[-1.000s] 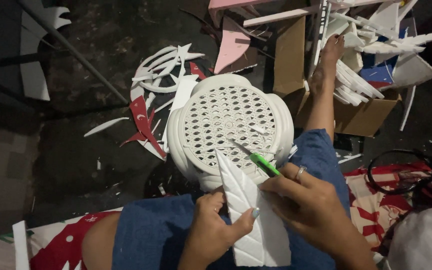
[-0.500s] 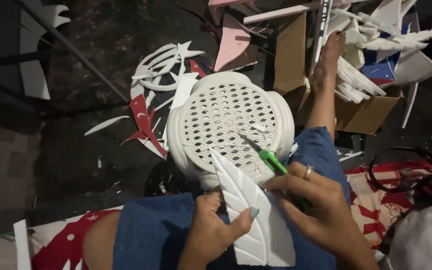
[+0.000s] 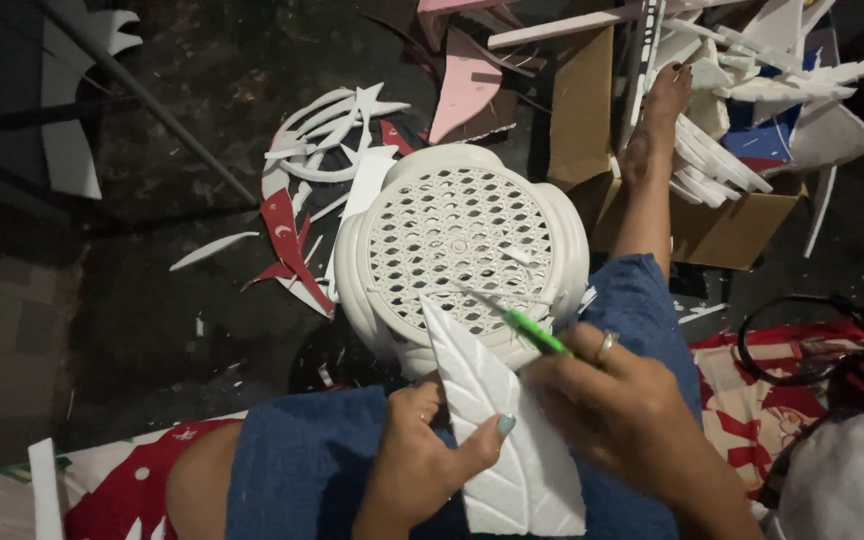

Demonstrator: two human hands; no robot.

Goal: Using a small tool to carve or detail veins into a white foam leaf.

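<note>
Two hands are working at the 6 o'clock edge of the view, over my lap. My left hand is closing around the white foam leaf, thumb pressing on its face and fingers curling behind its left edge; the leaf is lying tilted, its pointed tip aiming toward 11 o'clock and overlapping the rim of the stool. My right hand is gripping the green-handled craft knife, its thin blade reaching toward 10 o'clock and lying over the stool's seat just above the leaf's tip; whether the blade is touching the foam I cannot tell. A ring is showing on one finger of this hand.

The white plastic stool, with a lattice seat, is standing at the centre, directly at 12 o'clock from the leaf. White and red foam offcuts are lying on the dark floor at 10 o'clock, touching the stool's left side. A cardboard box holding white foam pieces is sitting at 2 o'clock, and my bare foot is resting against it. A black cable loop is lying at 3 o'clock on red-and-white patterned cloth.
</note>
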